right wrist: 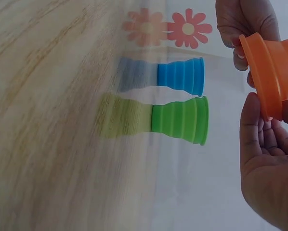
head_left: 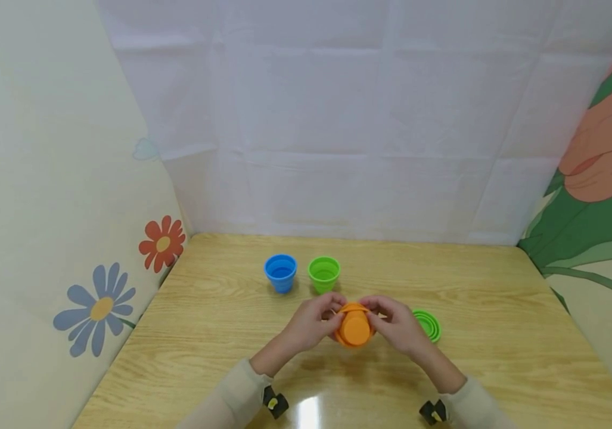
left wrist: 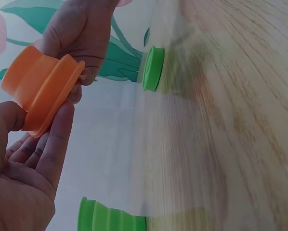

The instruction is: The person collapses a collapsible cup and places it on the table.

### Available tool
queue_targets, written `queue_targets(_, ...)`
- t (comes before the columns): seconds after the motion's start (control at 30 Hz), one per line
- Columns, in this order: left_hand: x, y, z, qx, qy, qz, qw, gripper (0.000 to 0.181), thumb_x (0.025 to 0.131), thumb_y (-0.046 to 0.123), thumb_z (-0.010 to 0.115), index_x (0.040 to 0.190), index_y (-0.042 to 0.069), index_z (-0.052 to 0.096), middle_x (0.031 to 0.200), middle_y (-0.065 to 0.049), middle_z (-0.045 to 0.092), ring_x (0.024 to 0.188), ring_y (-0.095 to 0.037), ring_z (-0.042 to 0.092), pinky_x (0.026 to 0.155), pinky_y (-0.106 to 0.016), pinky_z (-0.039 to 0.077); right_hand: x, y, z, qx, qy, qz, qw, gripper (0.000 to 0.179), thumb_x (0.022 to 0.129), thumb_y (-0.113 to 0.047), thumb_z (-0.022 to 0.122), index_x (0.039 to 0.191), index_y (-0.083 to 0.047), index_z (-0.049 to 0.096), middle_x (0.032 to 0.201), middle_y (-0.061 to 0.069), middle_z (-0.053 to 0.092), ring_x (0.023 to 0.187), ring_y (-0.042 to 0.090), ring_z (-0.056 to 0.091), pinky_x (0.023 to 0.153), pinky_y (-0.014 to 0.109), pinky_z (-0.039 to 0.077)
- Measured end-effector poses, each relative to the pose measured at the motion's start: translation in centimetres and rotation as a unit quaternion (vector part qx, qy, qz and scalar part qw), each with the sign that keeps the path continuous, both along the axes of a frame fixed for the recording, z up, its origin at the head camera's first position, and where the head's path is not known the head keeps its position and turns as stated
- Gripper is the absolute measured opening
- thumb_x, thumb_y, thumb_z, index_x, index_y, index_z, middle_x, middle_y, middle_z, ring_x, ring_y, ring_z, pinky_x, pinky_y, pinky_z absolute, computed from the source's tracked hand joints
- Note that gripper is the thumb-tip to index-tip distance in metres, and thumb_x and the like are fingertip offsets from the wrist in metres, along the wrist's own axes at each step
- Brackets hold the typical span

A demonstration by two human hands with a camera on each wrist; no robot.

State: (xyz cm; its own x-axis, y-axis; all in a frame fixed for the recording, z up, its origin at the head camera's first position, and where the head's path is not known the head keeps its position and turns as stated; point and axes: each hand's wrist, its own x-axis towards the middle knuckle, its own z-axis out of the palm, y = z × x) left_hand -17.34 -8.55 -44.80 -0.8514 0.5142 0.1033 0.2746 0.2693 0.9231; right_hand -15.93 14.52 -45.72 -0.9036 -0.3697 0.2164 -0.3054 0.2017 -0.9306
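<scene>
Wood-grain table (head_left: pixel 204 333) before a creased white cloth (head_left: pixel 370 119), flower-painted walls (head_left: pixel 43 196) to either side. Left hand (head_left: pixel 311 325) and right hand (head_left: pixel 398 326) both grasping orange cup (head_left: pixel 356 332), rim and wall pinched between thumbs and fingers. Held in mid-air above the table, between the hands. Turned upside down: base up, wider rim toward the table, long axis tilted off vertical. Rim apart from the wood in both wrist views. Flat green cup (head_left: pixel 429 325) just beside right hand, collapsed into concentric rings. Beyond left hand, tall green cup (head_left: pixel 324 273) and blue cup (head_left: pixel 281 273), mouths up, narrow gap between. Broad stretches of wood from there to left and right table edges. Cups smooth, stepped, flared to a rounded rim. Table surface glossy, cups mirrored in wrist views, glare patch (head_left: pixel 308 411) at near side.
</scene>
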Motion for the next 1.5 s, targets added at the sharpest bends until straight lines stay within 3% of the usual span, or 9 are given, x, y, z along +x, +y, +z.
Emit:
queue_targets(0.33, 0.1, -0.4, -0.1, 0.018, -0.03, -0.004, 0.9994, 0.026, 0.104, 0.013, 0.057, 0.127, 0.0, 0.059, 0.108, -0.016, 0.071, 0.087, -0.021, 0.071, 0.07, -0.031, 0.063, -0.2, 0.7, -0.3, -0.028, -0.055, 0.021, 0.9979, 0.033, 0.104, -0.017, 0.058, 0.129, 0.005, 0.061, 0.118, 0.023, 0.066, 0.09, 0.012, 0.067, 0.075, 0.029, 0.061)
queue_targets(0.73, 0.1, -0.6, -0.3, 0.034, -0.036, -0.019, 0.9986, 0.027, 0.106, 0.013, 0.053, 0.128, -0.001, 0.058, 0.109, -0.017, 0.069, 0.088, -0.021, 0.069, 0.071, -0.033, 0.063, -0.4, 1.0, -0.4, -0.063, -0.065, 0.059, 0.9942, 0.036, 0.104, -0.015, 0.059, 0.131, 0.008, 0.057, 0.117, 0.024, 0.063, 0.092, 0.012, 0.067, 0.077, 0.032, 0.062)
queue_targets(1.13, 0.0, -0.3, -0.2, 0.035, -0.048, 0.0, 0.9982, 0.031, 0.107, 0.018, 0.053, 0.132, 0.0, 0.057, 0.113, -0.016, 0.067, 0.092, -0.02, 0.067, 0.072, -0.032, 0.063, -0.6, 1.3, -0.8, -0.072, -0.07, 0.069, 0.9926, 0.037, 0.103, -0.014, 0.059, 0.133, 0.007, 0.055, 0.116, 0.018, 0.063, 0.095, 0.015, 0.066, 0.079, 0.032, 0.061)
queue_targets(1.27, 0.0, -0.2, -0.1, 0.044, -0.069, -0.004, 0.9967, 0.034, 0.106, 0.021, 0.055, 0.133, 0.0, 0.055, 0.112, -0.015, 0.066, 0.093, -0.02, 0.066, 0.074, -0.035, 0.063, -0.5, 1.3, -0.7, -0.07, -0.065, 0.057, 0.9938, 0.036, 0.102, -0.012, 0.06, 0.132, 0.008, 0.056, 0.113, 0.014, 0.063, 0.094, 0.014, 0.066, 0.078, 0.031, 0.061)
queue_targets(1.5, -0.3, -0.5, 0.1, 0.032, -0.136, -0.026, 0.9898, 0.037, 0.104, 0.027, 0.06, 0.129, 0.0, 0.058, 0.108, -0.01, 0.067, 0.094, -0.019, 0.068, 0.078, -0.039, 0.063, -0.5, 1.2, -0.7, -0.049, -0.048, 0.049, 0.9965, 0.034, 0.101, -0.011, 0.062, 0.129, 0.007, 0.059, 0.109, 0.013, 0.064, 0.095, 0.014, 0.063, 0.077, 0.031, 0.061)
